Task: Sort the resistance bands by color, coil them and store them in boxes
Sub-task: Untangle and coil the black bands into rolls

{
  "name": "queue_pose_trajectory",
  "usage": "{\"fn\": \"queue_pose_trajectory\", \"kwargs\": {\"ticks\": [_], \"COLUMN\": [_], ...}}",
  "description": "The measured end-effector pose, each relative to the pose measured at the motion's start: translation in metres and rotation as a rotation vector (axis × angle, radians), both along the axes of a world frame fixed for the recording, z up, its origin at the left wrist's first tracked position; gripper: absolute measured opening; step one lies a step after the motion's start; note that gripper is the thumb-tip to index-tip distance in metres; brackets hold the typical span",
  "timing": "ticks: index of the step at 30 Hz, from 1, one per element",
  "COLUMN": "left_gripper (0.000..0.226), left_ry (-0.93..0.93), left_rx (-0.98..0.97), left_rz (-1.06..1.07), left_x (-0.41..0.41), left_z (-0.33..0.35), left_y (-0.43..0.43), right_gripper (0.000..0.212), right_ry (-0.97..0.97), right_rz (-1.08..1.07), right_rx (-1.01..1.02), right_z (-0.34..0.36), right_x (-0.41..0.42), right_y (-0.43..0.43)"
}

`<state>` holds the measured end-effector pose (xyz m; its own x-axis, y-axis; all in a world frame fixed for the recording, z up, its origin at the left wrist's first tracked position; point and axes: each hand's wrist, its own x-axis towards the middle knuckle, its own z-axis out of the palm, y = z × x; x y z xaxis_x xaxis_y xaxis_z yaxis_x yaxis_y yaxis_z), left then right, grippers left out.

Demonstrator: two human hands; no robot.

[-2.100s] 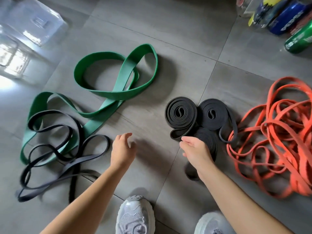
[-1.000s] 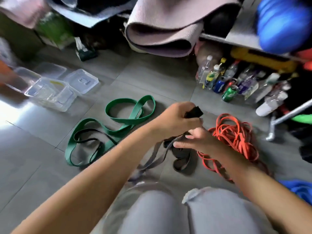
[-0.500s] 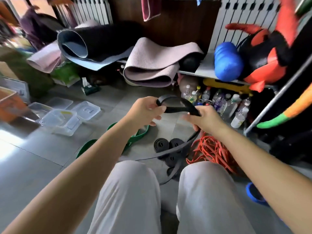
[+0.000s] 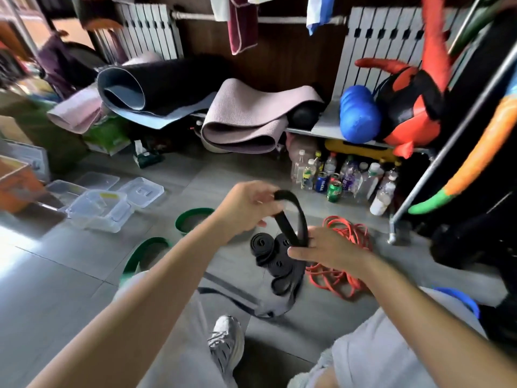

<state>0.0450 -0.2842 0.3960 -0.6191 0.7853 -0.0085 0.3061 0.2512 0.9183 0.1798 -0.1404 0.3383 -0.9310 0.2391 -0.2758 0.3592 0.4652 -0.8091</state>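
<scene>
Holding a black band (image 4: 284, 224) up over the floor, you are pinching its top fold with your left hand (image 4: 246, 205), while your right hand (image 4: 327, 247) is gripping both strands lower down. Its tail is hanging to the tiles near your shoe (image 4: 226, 343). Coiled black bands (image 4: 261, 243) are lying below, partly hidden behind your right hand and the loop. Orange bands (image 4: 347, 233) are lying just right of them, with your wrist covering part. Green bands (image 4: 193, 217) are showing only as 2 arcs behind your left forearm. Clear boxes (image 4: 98, 211) are sitting well left. Bottles (image 4: 335, 175) are standing under the shelf. Blur is making the coil count unclear.
</scene>
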Motion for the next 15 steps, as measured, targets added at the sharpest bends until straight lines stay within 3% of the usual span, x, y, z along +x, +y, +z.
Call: {"fn": "queue_pose_trajectory", "kwargs": {"ticks": [3, 6, 11, 15], "left_gripper": [0.020, 0.025, 0.028, 0.029], "left_ry": [0.278, 0.358, 0.087, -0.216], "left_rx": [-0.137, -0.201, -0.088, 0.072], "left_rz": [-0.151, -0.166, -0.104, -0.090], "left_x": [0.020, 0.037, 0.059, 0.072], "left_z": [-0.022, -0.035, -0.042, -0.042], "left_y": [-0.007, -0.014, -0.018, -0.019], "right_gripper": [0.033, 0.031, 0.027, 0.056], "right_ry": [0.216, 0.350, 0.313, 0.342], "right_rz": [-0.132, -0.252, -0.213, -0.253], "right_rx": [-0.200, -0.166, -0.072, -0.222], "right_z": [-0.022, -0.034, -0.045, -0.045], "right_x": [0.013, 0.025, 0.046, 0.053], "right_y": [-0.016, -0.022, -0.026, -0.027]}}
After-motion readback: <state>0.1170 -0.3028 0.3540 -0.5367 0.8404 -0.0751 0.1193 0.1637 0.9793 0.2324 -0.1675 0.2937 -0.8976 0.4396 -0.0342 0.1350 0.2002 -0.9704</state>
